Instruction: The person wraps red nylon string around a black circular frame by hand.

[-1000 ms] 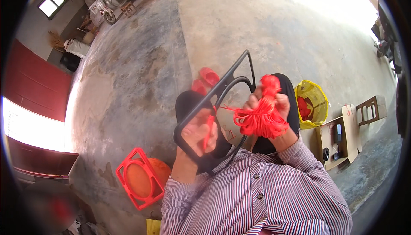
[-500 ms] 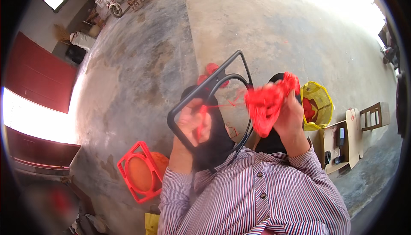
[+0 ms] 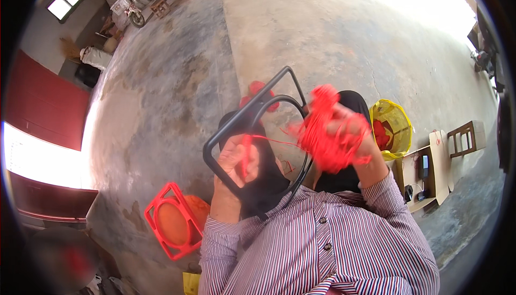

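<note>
My left hand (image 3: 236, 156) is closed round a slim red rod-like piece (image 3: 246, 154), partly behind a black frame. That black frame (image 3: 240, 113) is square with a ring inside it and stands tilted over my lap. A thin red cord runs from the left hand to a loose bundle of red cord (image 3: 328, 139) at the right. The fingers of my right hand (image 3: 348, 126) wrap into this bundle, which is smeared by motion and overlaps the frame's right side.
A red square frame (image 3: 152, 214) lies on the floor at the left, against a round orange thing (image 3: 198, 210). Red shoes (image 3: 258, 87) show beyond my knees. At the right stand a yellow basket (image 3: 406, 128) with red material inside, an open cardboard box (image 3: 439, 166) and a small wooden stool (image 3: 473, 134).
My right hand has turned and moved left with the red cord bundle, which now hangs wider and looser. The left hand keeps its grip. The whole view has shifted slightly.
</note>
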`<state>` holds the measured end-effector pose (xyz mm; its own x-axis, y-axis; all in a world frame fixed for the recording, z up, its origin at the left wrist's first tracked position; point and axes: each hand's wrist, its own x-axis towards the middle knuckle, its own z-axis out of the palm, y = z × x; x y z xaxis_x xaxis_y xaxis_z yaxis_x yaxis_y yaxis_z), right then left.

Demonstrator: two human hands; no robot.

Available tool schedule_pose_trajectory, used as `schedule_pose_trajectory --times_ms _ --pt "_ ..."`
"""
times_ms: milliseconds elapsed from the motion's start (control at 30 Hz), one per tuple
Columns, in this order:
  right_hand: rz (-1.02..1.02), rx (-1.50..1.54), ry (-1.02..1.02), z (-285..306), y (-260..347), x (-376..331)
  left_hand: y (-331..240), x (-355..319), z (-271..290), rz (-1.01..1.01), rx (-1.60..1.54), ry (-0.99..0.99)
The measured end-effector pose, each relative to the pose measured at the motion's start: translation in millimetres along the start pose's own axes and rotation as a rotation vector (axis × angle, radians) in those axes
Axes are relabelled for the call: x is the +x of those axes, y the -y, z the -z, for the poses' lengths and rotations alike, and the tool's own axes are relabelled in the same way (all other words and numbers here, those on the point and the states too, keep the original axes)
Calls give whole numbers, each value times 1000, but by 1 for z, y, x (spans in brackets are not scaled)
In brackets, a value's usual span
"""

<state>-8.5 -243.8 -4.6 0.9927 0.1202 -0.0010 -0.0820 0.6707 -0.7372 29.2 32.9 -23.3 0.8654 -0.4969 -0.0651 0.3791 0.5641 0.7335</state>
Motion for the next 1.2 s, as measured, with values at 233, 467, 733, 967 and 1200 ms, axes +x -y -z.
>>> schedule_pose_trajectory --times_ms 233,467,733,967,1200 --pt "-11 -962 177 -65 0 19 22 1 -30 -9 -3 -200" --pt "313 -863 164 -48 -22 14 12 1 -45 5 -47 -214" --pt "176 -585 44 -35 -21 24 10 2 -45 -5 -70 -113" --pt "-335 429 135 -27 -51 16 18 -9 -33 162 -234 58" --pt "-47 396 -76 12 -67 38 3 -19 -56 288 -418 156"
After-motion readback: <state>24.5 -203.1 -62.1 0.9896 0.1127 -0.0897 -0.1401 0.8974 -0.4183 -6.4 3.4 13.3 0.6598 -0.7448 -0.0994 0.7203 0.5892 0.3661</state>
